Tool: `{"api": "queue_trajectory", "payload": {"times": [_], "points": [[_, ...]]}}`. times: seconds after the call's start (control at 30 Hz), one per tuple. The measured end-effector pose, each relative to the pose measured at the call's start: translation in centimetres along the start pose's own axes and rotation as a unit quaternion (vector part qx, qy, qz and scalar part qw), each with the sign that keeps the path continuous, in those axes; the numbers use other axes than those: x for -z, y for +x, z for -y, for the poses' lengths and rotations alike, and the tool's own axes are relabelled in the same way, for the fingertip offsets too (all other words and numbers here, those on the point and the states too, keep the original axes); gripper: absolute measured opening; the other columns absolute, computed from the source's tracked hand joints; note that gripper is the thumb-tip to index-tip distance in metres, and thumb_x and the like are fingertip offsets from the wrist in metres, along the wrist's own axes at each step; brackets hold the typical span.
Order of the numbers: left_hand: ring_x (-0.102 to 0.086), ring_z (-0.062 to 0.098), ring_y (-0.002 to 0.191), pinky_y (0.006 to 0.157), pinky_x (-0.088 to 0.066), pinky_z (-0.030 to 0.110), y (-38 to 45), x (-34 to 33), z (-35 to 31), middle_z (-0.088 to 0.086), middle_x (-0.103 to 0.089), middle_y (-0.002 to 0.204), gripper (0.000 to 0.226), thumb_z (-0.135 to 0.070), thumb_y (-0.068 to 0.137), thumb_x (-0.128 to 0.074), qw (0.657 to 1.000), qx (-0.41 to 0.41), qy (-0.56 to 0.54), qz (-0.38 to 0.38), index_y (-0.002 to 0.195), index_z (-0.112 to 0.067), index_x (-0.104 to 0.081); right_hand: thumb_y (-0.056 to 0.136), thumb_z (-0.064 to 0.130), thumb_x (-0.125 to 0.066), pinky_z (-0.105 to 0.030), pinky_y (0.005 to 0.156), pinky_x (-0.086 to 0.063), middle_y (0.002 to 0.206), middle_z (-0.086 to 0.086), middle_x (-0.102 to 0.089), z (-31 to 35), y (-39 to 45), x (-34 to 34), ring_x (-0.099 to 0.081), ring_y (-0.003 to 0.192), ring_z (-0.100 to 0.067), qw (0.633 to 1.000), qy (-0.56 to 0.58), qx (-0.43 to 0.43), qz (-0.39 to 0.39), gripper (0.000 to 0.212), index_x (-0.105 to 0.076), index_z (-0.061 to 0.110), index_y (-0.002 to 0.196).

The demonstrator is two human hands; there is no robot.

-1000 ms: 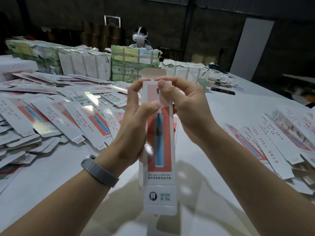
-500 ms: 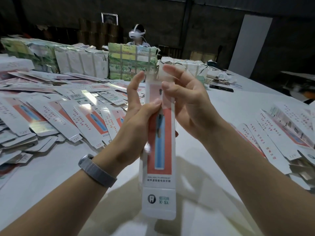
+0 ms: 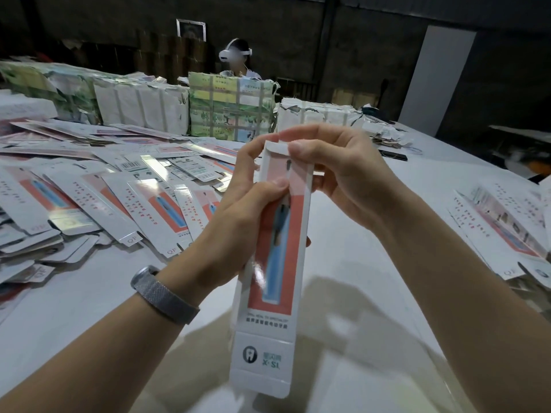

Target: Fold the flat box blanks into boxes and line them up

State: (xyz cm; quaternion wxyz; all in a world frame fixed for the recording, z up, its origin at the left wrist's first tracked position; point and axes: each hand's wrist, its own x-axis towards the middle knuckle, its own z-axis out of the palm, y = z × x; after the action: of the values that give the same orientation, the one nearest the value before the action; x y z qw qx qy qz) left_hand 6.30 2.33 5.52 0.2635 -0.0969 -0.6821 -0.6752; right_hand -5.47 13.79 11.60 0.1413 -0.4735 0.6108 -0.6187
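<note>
Both hands, left hand and right hand, grip one toothbrush box above bare table; flat blanks crowd its left and right edges. Box's back is hidden.

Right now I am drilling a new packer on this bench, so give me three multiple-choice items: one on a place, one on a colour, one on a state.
1. Where do the loose flat blanks lie most thickly?
A. on the table's left
B. on the floor
C. on a shelf

2. What colour is the panel on the held box?
A. green
B. red
C. black

3. What is the box's bottom flap like?
A. tucked in
C. torn off
B. hanging open

Key: 1 A, they spread leftward over the table; 2 B, red surrounds the blue toothbrush picture; 3 B, it extends straight down while the left hand and right hand work the top.
</note>
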Motion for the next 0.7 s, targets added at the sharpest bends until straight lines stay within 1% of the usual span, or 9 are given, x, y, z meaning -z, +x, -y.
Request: {"api": "queue_trajectory", "payload": {"times": [0.1,0.2,0.27,0.3,0.37,0.47,0.57,0.63,0.7], "points": [[-0.074,0.028,0.075,0.061,-0.059,0.030,0.0,0.0,0.0,0.003,-0.071,0.098,0.053,-0.033,0.097,-0.047,1.000,0.012,0.011,0.007,0.143,-0.050,-0.028,0.080,0.018,-0.069,-0.040,0.067,-0.047,0.070,-0.001,-0.068,0.2,0.0,0.1,-0.061,0.068,-0.019,0.999,-0.032,0.022,-0.034,0.008,-0.074,0.015,0.074],[-0.075,0.027,0.080,0.061,-0.059,0.029,-0.1,-0.2,-0.1,0.006,-0.066,0.113,0.060,-0.034,0.096,-0.048,1.000,0.008,0.023,0.019,0.147,-0.055,-0.022,0.086,0.015,-0.065,-0.037,0.061,-0.051,0.067,0.003,-0.067,0.2,0.0,0.1,-0.065,0.067,-0.016,0.995,-0.064,0.047,-0.055,0.014,-0.069,0.015,0.073],[-0.074,0.029,0.083,0.063,-0.060,0.031,-0.2,-0.2,-0.1,0.006,-0.062,0.120,0.062,-0.034,0.096,-0.049,0.999,0.006,0.025,0.022,0.147,-0.057,-0.022,0.085,0.017,-0.064,-0.036,0.061,-0.052,0.068,0.003,-0.067,0.4,0.0,0.5,-0.065,0.068,-0.017,0.996,-0.068,0.041,-0.041,0.012,-0.068,0.014,0.073],[-0.074,0.029,0.084,0.064,-0.060,0.032,-0.2,-0.2,0.0,0.003,-0.062,0.120,0.061,-0.034,0.096,-0.049,0.999,0.005,0.024,0.021,0.146,-0.058,-0.023,0.084,0.019,-0.065,-0.036,0.062,-0.052,0.069,0.001,-0.068,0.5,-0.1,0.7,-0.066,0.070,-0.017,0.997,-0.068,0.033,-0.025,0.012,-0.067,0.014,0.074],[-0.074,0.029,0.083,0.065,-0.060,0.033,-0.2,-0.2,0.1,-0.002,-0.066,0.113,0.058,-0.033,0.096,-0.049,1.000,0.001,0.018,0.022,0.144,-0.056,-0.026,0.084,0.021,-0.064,-0.038,0.066,-0.052,0.073,-0.001,-0.069,0.7,-0.1,1.2,-0.066,0.074,-0.019,0.998,-0.067,0.019,0.002,0.013,-0.068,0.014,0.074],[-0.073,0.029,0.079,0.064,-0.059,0.033,-0.1,-0.2,0.2,-0.007,-0.069,0.103,0.051,-0.032,0.096,-0.048,1.000,-0.002,0.011,0.023,0.139,-0.053,-0.030,0.084,0.023,-0.062,-0.040,0.067,-0.051,0.078,-0.005,-0.070,0.9,-0.2,1.6,-0.066,0.077,-0.021,0.997,-0.075,0.016,0.018,0.015,-0.068,0.013,0.074],[-0.072,0.029,0.076,0.063,-0.059,0.032,-0.1,-0.1,0.3,-0.005,-0.070,0.099,0.043,-0.031,0.097,-0.047,1.000,-0.004,0.008,0.023,0.132,-0.054,-0.035,0.085,0.021,-0.061,-0.038,0.064,-0.052,0.077,-0.003,-0.071,1.1,-0.3,1.7,-0.066,0.078,-0.020,0.994,-0.099,0.028,0.028,0.014,-0.068,0.012,0.076],[-0.072,0.029,0.073,0.062,-0.058,0.032,-0.2,-0.2,0.4,0.001,-0.068,0.096,0.037,-0.031,0.097,-0.047,1.000,-0.004,0.001,0.025,0.125,-0.054,-0.039,0.086,0.019,-0.060,-0.038,0.063,-0.053,0.079,-0.003,-0.071,1.4,-0.4,2.0,-0.067,0.080,-0.021,0.993,-0.104,0.032,0.043,0.014,-0.070,0.012,0.079],[-0.071,0.029,0.070,0.061,-0.058,0.032,-0.2,-0.3,0.4,0.001,-0.068,0.093,0.033,-0.031,0.097,-0.047,1.000,0.000,-0.007,0.026,0.120,-0.054,-0.042,0.087,0.020,-0.060,-0.039,0.064,-0.055,0.085,-0.008,-0.071,1.5,-0.5,2.4,-0.068,0.082,-0.022,0.990,-0.126,0.039,0.055,0.015,-0.071,0.012,0.081]]}}
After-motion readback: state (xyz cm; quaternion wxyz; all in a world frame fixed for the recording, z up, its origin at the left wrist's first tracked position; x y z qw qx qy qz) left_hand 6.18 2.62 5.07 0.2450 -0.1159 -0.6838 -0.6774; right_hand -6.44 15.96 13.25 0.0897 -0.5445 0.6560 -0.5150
